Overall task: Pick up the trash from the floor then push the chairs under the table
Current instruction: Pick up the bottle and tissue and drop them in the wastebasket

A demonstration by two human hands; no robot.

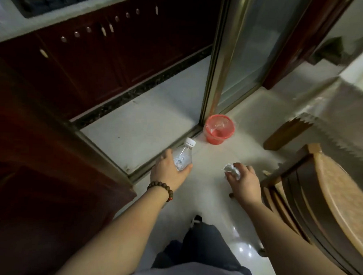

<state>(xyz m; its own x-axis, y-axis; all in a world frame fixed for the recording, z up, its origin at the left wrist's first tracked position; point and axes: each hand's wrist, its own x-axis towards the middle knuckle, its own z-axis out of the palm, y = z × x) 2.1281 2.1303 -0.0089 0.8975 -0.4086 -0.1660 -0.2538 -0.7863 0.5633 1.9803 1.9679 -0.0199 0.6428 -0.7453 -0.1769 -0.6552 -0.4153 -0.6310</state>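
My left hand (168,171) grips a clear plastic bottle (183,156) with a white cap, held above the pale floor near the sliding door track. My right hand (244,180) is closed around a crumpled white paper (233,170). A small red bin (219,129) lined with clear plastic stands on the floor ahead, beside the door frame. A wooden chair (318,195) with a woven seat is at my right, close to the right forearm. The table (342,114), covered with a cloth, lies beyond it, with its wooden leg (287,132) showing.
Dark red kitchen cabinets (92,68) run along the left behind a gold-framed glass sliding door (236,63). A dark red door panel (41,184) fills the lower left. My leg and shoe (196,220) are below on the glossy tile floor (211,192).
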